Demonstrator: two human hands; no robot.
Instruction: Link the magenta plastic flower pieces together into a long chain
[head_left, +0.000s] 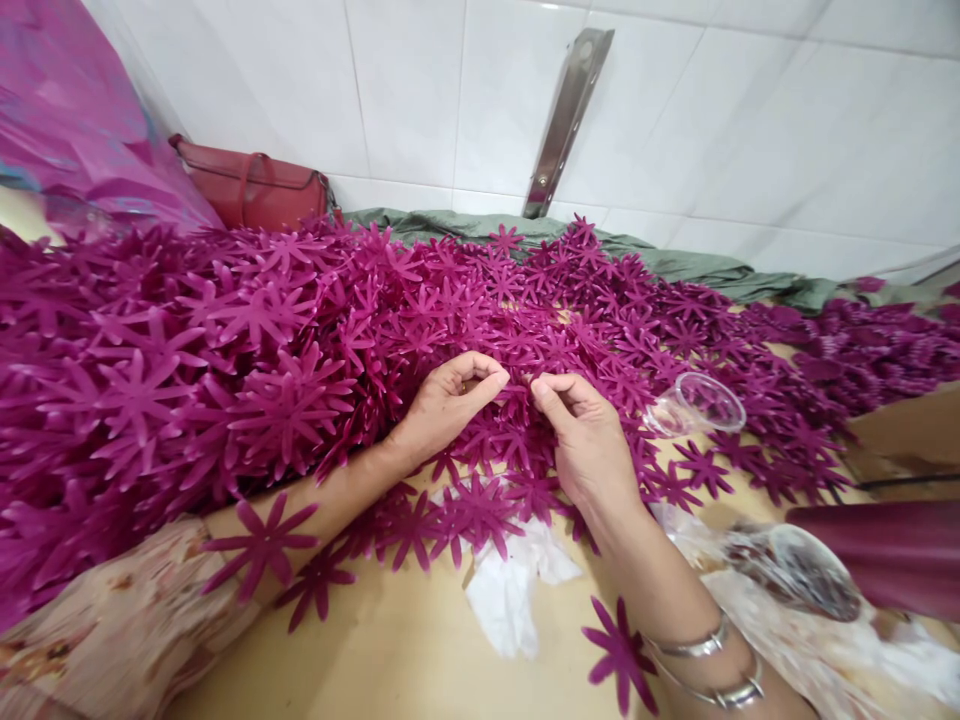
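My left hand and my right hand are a short gap apart, over a large heap of magenta artificial flower petal pieces. Thumb and fingers are pinched together on each hand. Whatever lies between the fingertips blends into the magenta behind and is too small to make out. One star-shaped petal piece rests against my left forearm. Below my hands, more petal pieces partly cover a crumpled white tissue. A single petal piece lies beside my right forearm, which wears silver bracelets.
A clear plastic cup lies right of my right hand. Clear plastic bags and a dark red object are at the right. Behind the heap are a red handbag, green cloth and a tiled wall with a metal bracket.
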